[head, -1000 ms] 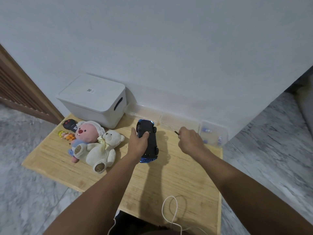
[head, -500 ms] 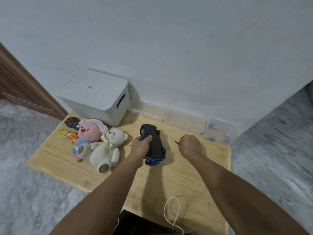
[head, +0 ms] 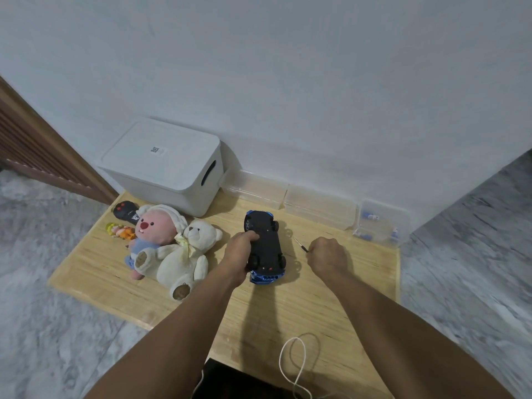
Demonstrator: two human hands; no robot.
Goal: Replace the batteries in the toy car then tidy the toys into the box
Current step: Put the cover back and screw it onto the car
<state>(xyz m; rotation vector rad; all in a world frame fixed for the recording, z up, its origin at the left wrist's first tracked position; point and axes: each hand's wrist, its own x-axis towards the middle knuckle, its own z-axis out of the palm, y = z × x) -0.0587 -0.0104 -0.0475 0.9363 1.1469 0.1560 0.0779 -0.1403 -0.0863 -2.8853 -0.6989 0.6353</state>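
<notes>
A pale wooden worktop (head: 331, 306) sits low against a white wall, with grey marbled floor to either side. At its far left corner stands the white lidded box (head: 164, 165), a dark handle slot in its right end. Just right of the box, three clear plastic containers (head: 319, 205) line the wall; the rightmost holds small blue and white items, too small to identify. In front of the box lie a white teddy bear (head: 184, 254) and a pink plush toy (head: 154, 231) pressed together, with a black remote control (head: 125, 214) and a small orange figure (head: 122, 231) beyond them. Mid-worktop, the toy car (head: 266, 246) lies upside down, black underside up and blue body below. The left hand (head: 237, 251) grips the car's left flank, thumb curled onto the chassis. The right hand (head: 328, 254), apart from the car, is fisted round a thin screwdriver (head: 299, 243) whose tip points toward it. A white cable (head: 296, 367) loops at the near edge.
</notes>
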